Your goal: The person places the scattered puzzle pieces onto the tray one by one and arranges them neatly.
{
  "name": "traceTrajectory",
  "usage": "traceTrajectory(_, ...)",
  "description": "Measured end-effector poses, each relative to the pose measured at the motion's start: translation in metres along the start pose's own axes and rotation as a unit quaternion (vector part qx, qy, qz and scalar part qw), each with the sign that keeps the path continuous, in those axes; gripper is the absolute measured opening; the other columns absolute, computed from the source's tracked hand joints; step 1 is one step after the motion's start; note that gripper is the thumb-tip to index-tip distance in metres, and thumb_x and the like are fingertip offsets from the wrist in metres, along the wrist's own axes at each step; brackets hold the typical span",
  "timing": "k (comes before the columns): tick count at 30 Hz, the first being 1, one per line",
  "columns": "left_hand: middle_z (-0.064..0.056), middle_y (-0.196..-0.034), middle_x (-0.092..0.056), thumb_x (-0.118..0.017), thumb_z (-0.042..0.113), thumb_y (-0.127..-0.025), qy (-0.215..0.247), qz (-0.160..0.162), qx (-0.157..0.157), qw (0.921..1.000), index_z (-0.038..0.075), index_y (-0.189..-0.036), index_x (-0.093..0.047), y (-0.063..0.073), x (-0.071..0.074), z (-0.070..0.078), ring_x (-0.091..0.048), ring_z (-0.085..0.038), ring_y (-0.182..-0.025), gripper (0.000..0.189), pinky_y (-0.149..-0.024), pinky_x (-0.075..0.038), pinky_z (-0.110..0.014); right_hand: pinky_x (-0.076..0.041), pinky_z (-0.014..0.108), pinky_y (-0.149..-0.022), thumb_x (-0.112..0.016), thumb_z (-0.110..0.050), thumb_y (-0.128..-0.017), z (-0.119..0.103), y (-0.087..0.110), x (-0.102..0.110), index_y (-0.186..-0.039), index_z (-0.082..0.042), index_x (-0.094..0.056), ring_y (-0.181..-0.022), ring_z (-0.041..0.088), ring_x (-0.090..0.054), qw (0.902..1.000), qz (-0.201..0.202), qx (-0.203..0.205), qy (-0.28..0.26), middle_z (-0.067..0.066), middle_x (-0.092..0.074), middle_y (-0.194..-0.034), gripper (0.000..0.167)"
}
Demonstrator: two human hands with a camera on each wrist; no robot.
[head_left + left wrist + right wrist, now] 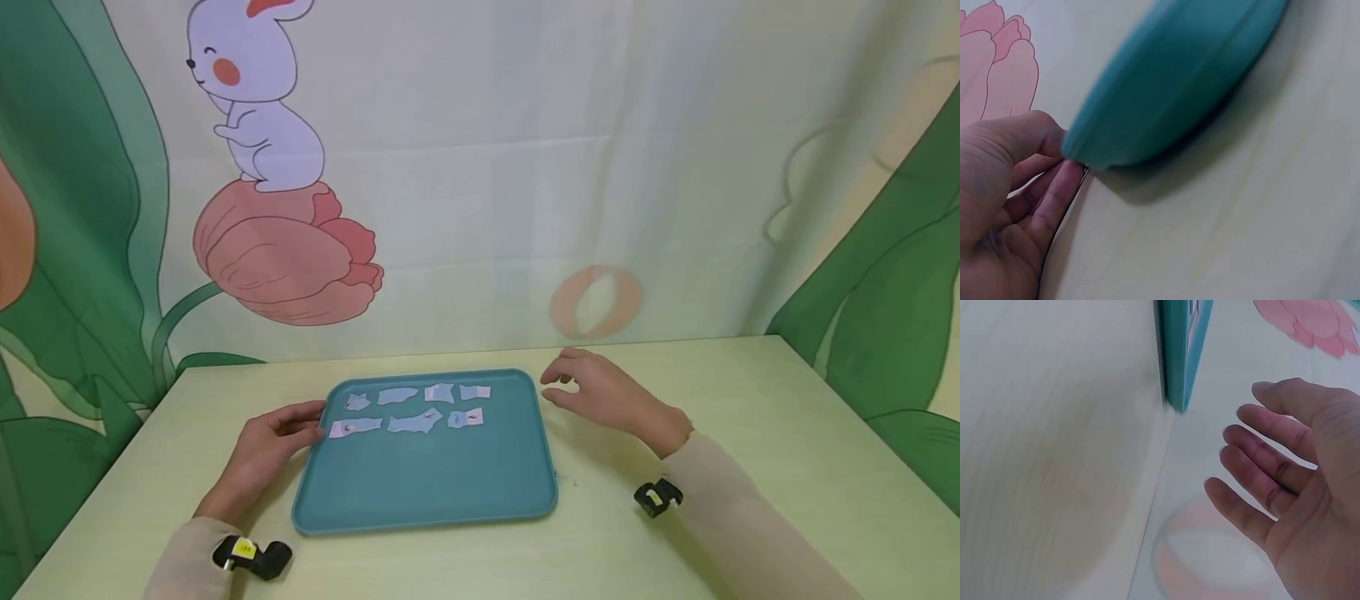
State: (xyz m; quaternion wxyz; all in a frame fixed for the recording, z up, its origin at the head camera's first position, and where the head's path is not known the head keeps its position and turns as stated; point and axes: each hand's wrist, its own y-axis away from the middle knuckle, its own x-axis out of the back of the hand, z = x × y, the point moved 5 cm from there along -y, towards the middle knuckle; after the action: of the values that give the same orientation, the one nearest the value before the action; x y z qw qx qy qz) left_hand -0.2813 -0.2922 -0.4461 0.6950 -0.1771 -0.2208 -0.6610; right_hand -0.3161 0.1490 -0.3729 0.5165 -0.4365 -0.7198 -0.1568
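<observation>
A teal tray [427, 487] lies on the table with several torn paper pieces in its far half, set out in two rows. One piece in the front row, at the left, is a long strip [356, 427]; a small scrap with a pink end [467, 417] lies at that row's right. My left hand [264, 446] pinches the tray's left rim between thumb and fingers, seen close up in the left wrist view at the tray corner [1166, 94]. Off the tray's far right corner hovers my right hand [600, 392], holding nothing, its fingers loosely bent and apart from the rim.
The pale yellow tabletop [787, 467] stretches out around the tray. Behind its far edge hangs a curtain [480, 208] printed with a rabbit, flowers and leaves. Black wrist cameras sit on the left sleeve [187, 558] and right sleeve [750, 517].
</observation>
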Motion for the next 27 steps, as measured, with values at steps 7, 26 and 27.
traceTrajectory(7, -0.022, -0.146, -0.061, -0.069, 0.014, -0.104, -0.002, 0.001, 0.0, 1.0, 0.001, -0.152, -0.056, 0.0, 0.002, -0.001, -0.062, -0.035, -0.128, 0.051, -0.105, -0.054, -0.037, -0.057, 0.05, -0.092, -0.074, -0.013, -0.1, 0.018, 0.019, 0.021, -0.112, -0.004, -0.077, -0.103, 0.032, -0.066, 0.9991, 0.03, -0.029, -0.007, 0.005, -0.071, -0.109, 0.016)
traceTrajectory(26, -0.024, -0.146, -0.061, -0.07, 0.016, -0.104, -0.005, -0.007, -0.008, 0.9999, -0.001, -0.153, -0.055, -0.002, 0.002, -0.003, -0.061, -0.037, -0.128, 0.053, -0.102, -0.057, -0.034, -0.057, 0.056, -0.094, -0.075, -0.011, -0.1, 0.054, 0.06, 0.053, -0.115, -0.001, -0.075, -0.103, 0.031, -0.066, 0.9939, 0.07, -0.082, -0.021, 0.008, -0.07, -0.112, 0.018)
traceTrajectory(27, -0.023, -0.146, -0.061, -0.07, 0.016, -0.104, -0.006, -0.007, -0.007, 0.9999, 0.0, -0.153, -0.055, -0.002, 0.001, -0.003, -0.061, -0.037, -0.128, 0.053, -0.101, -0.057, -0.033, -0.057, 0.056, -0.094, -0.074, -0.011, -0.1, 0.056, 0.062, 0.054, -0.115, -0.001, -0.075, -0.104, 0.031, -0.065, 0.9936, 0.07, -0.085, -0.023, 0.009, -0.07, -0.113, 0.019)
